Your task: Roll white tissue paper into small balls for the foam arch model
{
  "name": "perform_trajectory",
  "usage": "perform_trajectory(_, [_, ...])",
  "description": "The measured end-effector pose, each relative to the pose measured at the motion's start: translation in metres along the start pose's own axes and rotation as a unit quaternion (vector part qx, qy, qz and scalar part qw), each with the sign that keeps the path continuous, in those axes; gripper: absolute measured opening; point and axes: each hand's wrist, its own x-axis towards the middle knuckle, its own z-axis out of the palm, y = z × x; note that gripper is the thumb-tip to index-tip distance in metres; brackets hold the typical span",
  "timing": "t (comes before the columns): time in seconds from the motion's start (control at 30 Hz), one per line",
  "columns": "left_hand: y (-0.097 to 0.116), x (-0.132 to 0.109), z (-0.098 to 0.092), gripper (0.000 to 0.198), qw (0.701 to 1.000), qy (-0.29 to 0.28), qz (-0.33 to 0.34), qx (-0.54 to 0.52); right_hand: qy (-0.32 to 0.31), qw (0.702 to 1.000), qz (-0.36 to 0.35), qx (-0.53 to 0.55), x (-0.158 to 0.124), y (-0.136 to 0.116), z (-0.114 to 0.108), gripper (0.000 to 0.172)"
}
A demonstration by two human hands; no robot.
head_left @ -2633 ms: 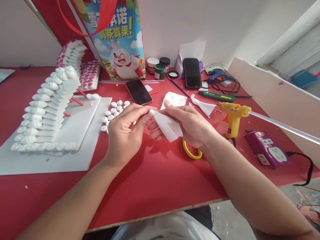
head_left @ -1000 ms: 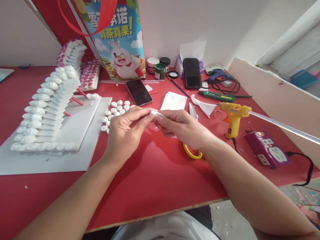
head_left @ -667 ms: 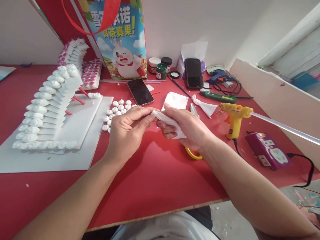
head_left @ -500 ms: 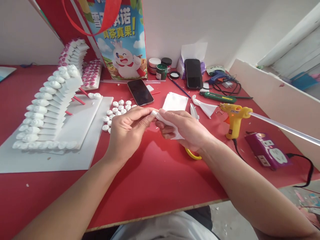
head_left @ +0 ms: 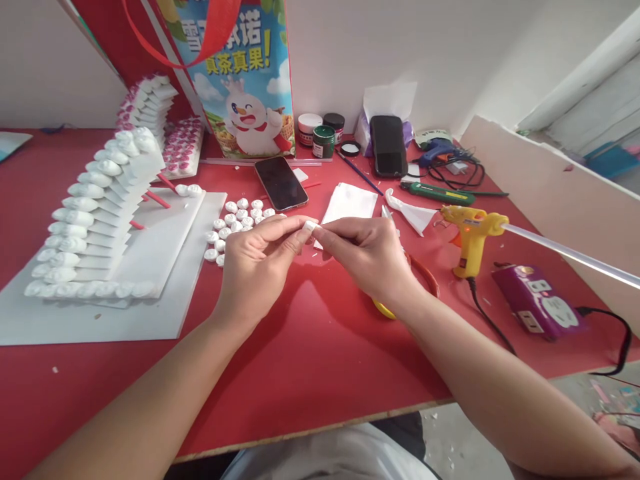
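My left hand (head_left: 257, 260) and my right hand (head_left: 367, 253) meet above the middle of the table. Both pinch a small roll of white tissue paper (head_left: 311, 227) between thumb and fingertips. Only the roll's rounded end shows; fingers hide the rest. Beyond the right hand lies a folded white tissue sheet (head_left: 350, 202). Scissors with a red and yellow handle (head_left: 426, 275) lie partly beneath that hand. Left of my left hand, several small white paper rosettes (head_left: 235, 227) are grouped on the red table.
At left, a stepped white model (head_left: 93, 213) edged with rosettes stands on white foam boards (head_left: 200, 267). A yellow glue gun (head_left: 470, 233) and a purple power box (head_left: 537, 303) are at right. A phone (head_left: 281, 183), paint jars (head_left: 323, 141) and a printed bag (head_left: 245, 93) sit behind.
My right hand has turned and closed its fingertips near the left thumb. The loose tissue strip that hung beneath it no longer shows, and more of the scissors' handle is visible.
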Motion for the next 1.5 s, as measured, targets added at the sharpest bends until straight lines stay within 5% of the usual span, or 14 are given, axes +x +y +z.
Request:
perform_trajectory(0.1, [0.004,-0.002,0.003,0.013,0.999,0.007,0.027,0.033,0.055,0.994,-0.062,-0.077,-0.004,-0.002,0.004,0.029])
perform_trajectory(0.2, [0.006,-0.003,0.004,0.013,0.988,0.019,0.119,0.099,0.048,0.986,-0.103,-0.121,-0.007,-0.004,0.006,0.034])
perform_trajectory(0.4, [0.003,-0.001,0.004,0.025,0.924,0.055,0.314,0.211,0.037,0.995,-0.078,-0.044,-0.01,-0.009,0.007,0.031])
perform_trajectory(0.5, [0.003,-0.001,0.002,0.032,0.909,0.045,0.354,0.215,0.042,0.998,-0.042,0.011,-0.01,-0.01,0.006,0.031])
perform_trajectory(0.77, [0.004,0.007,-0.006,0.018,0.991,-0.064,0.11,0.037,0.01,0.996,-0.074,-0.041,-0.005,-0.001,-0.001,0.024])
perform_trajectory(1.07, [0.002,0.004,-0.003,0.02,0.939,-0.005,0.279,0.203,-0.02,0.995,0.041,0.094,-0.003,-0.005,0.001,0.026])
perform_trajectory(1.27, [0.007,0.003,-0.004,0.014,0.99,-0.031,0.086,0.104,-0.075,0.942,0.158,0.287,0.006,-0.002,-0.01,0.028])
perform_trajectory(1.37, [0.006,0.004,-0.003,0.014,0.997,-0.023,0.035,0.064,-0.062,0.949,0.157,0.266,0.008,0.002,-0.01,0.029])
perform_trajectory(1.5, [0.004,0.001,0.0,0.014,0.996,-0.006,0.045,0.078,-0.01,0.984,0.123,0.126,0.006,0.001,-0.007,0.033])
